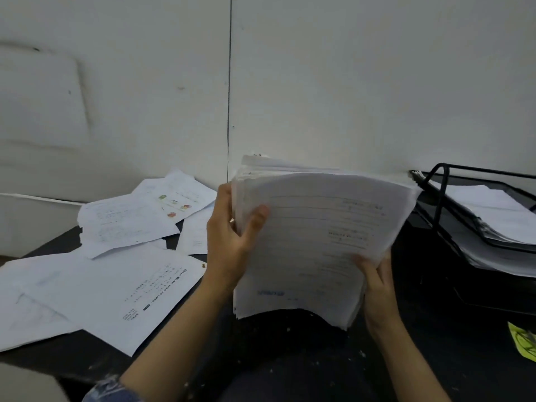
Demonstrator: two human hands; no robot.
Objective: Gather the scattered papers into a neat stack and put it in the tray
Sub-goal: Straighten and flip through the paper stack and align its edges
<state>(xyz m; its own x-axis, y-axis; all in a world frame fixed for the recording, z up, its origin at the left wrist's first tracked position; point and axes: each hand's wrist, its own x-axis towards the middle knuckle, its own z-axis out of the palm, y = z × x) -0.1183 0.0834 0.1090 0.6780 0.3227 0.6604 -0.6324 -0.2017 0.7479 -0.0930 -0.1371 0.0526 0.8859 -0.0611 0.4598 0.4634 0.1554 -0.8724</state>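
Note:
A thick stack of white papers (316, 242) is held up above the dark table, tilted toward me, its near edge bowed. My left hand (232, 242) grips the stack's left edge, thumb across the top sheet. My right hand (377, 282) holds the lower right corner from beneath, fingers curled round it. Several loose sheets (116, 282) lie scattered on the table to the left, some overlapping, one with small coloured pictures (174, 204). The black wire tray (441, 198) stands at the right against the wall, with papers in its tiers.
The dark table (290, 358) is speckled with white flecks. A yellow-green slip (523, 340) lies near the right edge. A white wall rises close behind everything. The table's left edge runs diagonally behind the scattered sheets.

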